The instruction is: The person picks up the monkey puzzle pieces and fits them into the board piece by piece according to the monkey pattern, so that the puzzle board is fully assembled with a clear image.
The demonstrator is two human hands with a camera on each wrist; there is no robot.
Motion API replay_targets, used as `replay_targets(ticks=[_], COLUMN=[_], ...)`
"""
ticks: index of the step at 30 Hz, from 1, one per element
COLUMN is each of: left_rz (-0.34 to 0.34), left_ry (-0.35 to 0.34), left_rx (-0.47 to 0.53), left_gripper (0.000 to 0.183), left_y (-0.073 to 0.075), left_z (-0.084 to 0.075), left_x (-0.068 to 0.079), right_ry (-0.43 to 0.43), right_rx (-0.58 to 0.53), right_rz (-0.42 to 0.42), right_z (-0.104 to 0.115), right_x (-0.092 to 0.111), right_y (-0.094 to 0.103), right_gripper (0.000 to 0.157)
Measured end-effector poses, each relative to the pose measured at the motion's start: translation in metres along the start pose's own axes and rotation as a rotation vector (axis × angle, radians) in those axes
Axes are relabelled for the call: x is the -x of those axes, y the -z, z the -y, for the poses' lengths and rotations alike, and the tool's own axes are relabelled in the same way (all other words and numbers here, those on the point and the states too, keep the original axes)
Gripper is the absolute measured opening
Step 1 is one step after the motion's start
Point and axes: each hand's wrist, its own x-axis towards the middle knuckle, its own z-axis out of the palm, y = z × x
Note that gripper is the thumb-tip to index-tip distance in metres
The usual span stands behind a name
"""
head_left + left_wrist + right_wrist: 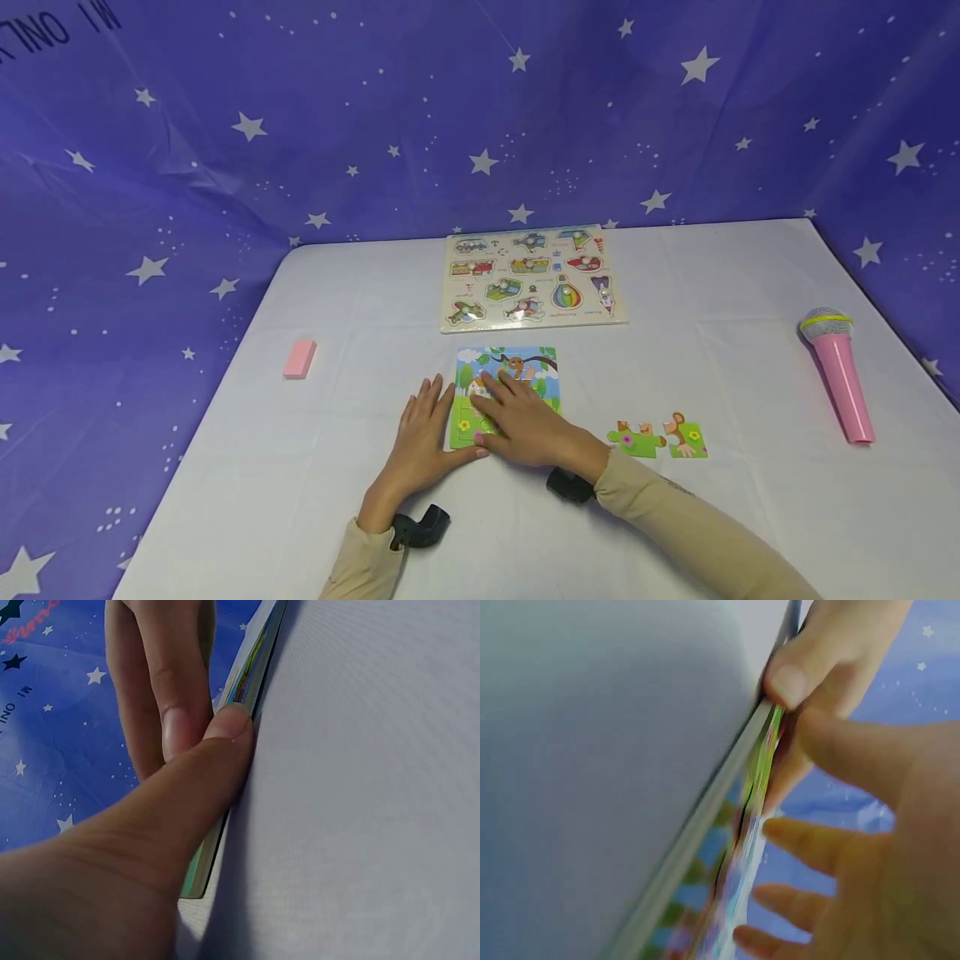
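A small jigsaw puzzle board [546,363] with a cartoon scene of trees, sky and a branch lies in front of me. My left hand [422,443] rests beside its left edge with straight fingers. Along the near edge, the left thumb [225,739] touches the board's side. My right hand [525,422] is over the board, its spread fingertips on the picture and covering part of it. In the right wrist view, the right fingers [810,844] reach toward the puzzle face. Two loose puzzle pieces, one green with a pink flower [639,442] and one with a monkey [686,437], lie to the right.
Behind the board lies a larger wooden peg puzzle [480,307] with vehicle pictures. A pink block [300,359] is at the left, and a pink toy microphone [842,379] at the right. A purple star-patterned cloth [420,125] hangs behind the white table [247,500].
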Motion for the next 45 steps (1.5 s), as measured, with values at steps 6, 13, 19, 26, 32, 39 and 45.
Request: replay_targets(ticks=[6,13,19,26,32,39,45], left_rz=[0.006,0.011,0.016,0.019,0.018,0.02,0.018], left_ry=[0.017,0.036,0.042,0.048,0.042,0.041,0.04], left_rx=[0.006,0.031,0.042,0.05,0.034,0.03,0.028], left_gripper=[0.1,0.101,0.101,0.101,0.102,0.102,0.101], left_y=[-0.001,0.0,0.001,0.0,-0.002,-0.002,-0.001], left_z=[-0.001,-0.002,-0.002,-0.001,0.0,-0.001,-0.002], left_x=[0.0,0.002,0.002,0.002,0.0,-0.001,-0.001], right_ry=[-0.013,-0.178,-0.289,-0.352,-0.353,-0.359,-0.355], right_rx=[0.007,0.022,0.011,-0.051,-0.065,-0.06,-0.059], right_rz=[-0.059,-0.013,-0.037,-0.043,-0.101,-0.172,-0.212], right_z=[-0.011,-0.04,-0.068,-0.084,-0.089,-0.089,-0.088], right_x=[0.014,0.06,0.104,0.135,0.141,0.139,0.136], right_y=[0.016,0.038,0.049,0.051,0.044,0.035,0.03], right_gripper=[0.054,0.057,0.058,0.063,0.06,0.056,0.045])
